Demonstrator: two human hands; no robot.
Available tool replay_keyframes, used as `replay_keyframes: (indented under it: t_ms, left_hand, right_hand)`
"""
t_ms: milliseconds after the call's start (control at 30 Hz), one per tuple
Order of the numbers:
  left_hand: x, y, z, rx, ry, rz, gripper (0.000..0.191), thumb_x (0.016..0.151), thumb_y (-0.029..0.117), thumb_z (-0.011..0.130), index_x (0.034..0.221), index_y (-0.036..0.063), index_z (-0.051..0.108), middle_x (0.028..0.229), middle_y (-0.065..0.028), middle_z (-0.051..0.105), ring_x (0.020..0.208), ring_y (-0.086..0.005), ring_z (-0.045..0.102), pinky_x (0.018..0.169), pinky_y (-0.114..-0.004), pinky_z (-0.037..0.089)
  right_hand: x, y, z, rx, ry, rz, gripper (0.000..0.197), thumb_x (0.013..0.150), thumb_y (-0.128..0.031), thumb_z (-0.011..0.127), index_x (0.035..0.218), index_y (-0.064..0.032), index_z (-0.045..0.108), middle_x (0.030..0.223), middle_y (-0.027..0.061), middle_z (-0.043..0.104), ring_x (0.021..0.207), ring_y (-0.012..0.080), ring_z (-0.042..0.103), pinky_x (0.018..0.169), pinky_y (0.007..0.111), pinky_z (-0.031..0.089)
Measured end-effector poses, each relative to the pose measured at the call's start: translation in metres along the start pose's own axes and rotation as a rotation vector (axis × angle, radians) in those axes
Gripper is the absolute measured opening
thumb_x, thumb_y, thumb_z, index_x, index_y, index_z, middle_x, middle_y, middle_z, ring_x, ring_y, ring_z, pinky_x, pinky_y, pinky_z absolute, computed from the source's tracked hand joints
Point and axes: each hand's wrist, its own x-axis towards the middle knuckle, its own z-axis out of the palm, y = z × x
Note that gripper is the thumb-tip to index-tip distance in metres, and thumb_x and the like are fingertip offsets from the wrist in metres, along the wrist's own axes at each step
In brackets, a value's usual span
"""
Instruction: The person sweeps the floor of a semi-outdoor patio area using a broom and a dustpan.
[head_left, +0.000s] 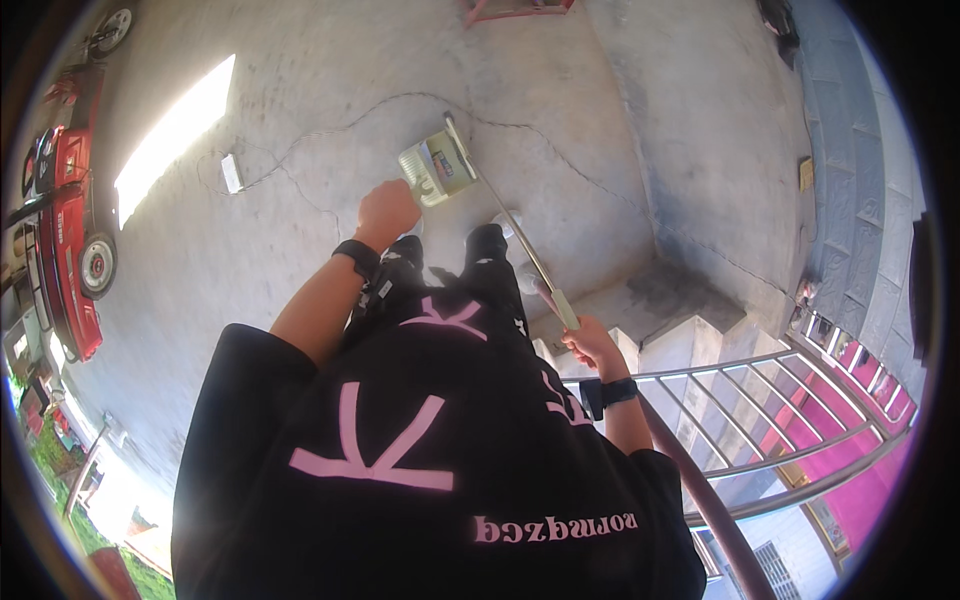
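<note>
My left hand (386, 214) is curled into a fist beside the near left corner of a pale green plastic dustpan (417, 166); whether it holds anything is hidden. A small packet with coloured print (442, 163) lies in the dustpan. My right hand (592, 341) grips the pale green end of a metal pole (525, 244). This pole slants up and left to a narrow, pale sweeping head (459, 144) at the dustpan's right edge. Its bristles or blade cannot be made out.
A white power strip (232, 173) and its cable lie on the concrete floor. A red vehicle (71, 232) stands at left. Concrete steps (682, 341) and a metal railing (720, 371) are at right. A red metal frame (517, 10) shows at the top.
</note>
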Motion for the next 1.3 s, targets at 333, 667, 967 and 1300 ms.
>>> replay_keyframes:
  t_ms: [333, 667, 967, 1300]
  left_hand:
    - [0.0, -0.008, 0.008, -0.009, 0.085, 0.023, 0.021, 0.072, 0.013, 0.051, 0.082, 0.0003, 0.064, 0.084, -0.0188, 0.064, 0.081, -0.0342, 0.063, 0.071, -0.041, 0.051]
    - [-0.004, -0.019, 0.01, -0.044, 0.099, 0.059, 0.021, 0.072, 0.013, 0.05, 0.081, 0.0005, 0.064, 0.084, -0.02, 0.064, 0.078, -0.0349, 0.063, 0.07, -0.042, 0.051]
    - [-0.01, -0.046, 0.004, -0.057, 0.14, 0.101, 0.022, 0.07, 0.015, 0.054, 0.084, 0.0026, 0.064, 0.083, -0.0161, 0.064, 0.079, -0.0323, 0.063, 0.069, -0.04, 0.051]
    - [-0.009, -0.097, -0.007, -0.071, 0.063, 0.066, 0.025, 0.071, 0.018, 0.053, 0.085, 0.0009, 0.064, 0.09, -0.0214, 0.063, 0.086, -0.0359, 0.061, 0.075, -0.043, 0.049]
  right_hand:
    - [0.046, 0.004, 0.046, -0.223, -0.072, -0.229, 0.003, 0.073, -0.005, 0.05, 0.074, -0.0041, 0.047, 0.048, 0.0028, 0.043, 0.034, 0.0109, 0.04, 0.027, 0.027, 0.028]
    - [-0.013, -0.033, 0.037, -0.246, 0.089, 0.023, 0.01, 0.069, -0.009, 0.057, 0.063, -0.0039, 0.05, 0.048, 0.0044, 0.045, 0.034, 0.0136, 0.042, 0.03, 0.028, 0.029]
    - [0.045, 0.009, 0.052, -0.268, 0.212, -0.303, 0.011, 0.072, -0.007, 0.054, 0.069, 0.0035, 0.054, 0.048, 0.0057, 0.047, 0.033, 0.0187, 0.044, 0.031, 0.031, 0.03]
    - [0.024, 0.017, 0.052, 0.269, -0.017, -0.064, 0.004, 0.075, -0.007, 0.054, 0.074, -0.0038, 0.051, 0.053, -0.001, 0.041, 0.039, 0.0073, 0.038, 0.034, 0.024, 0.028]
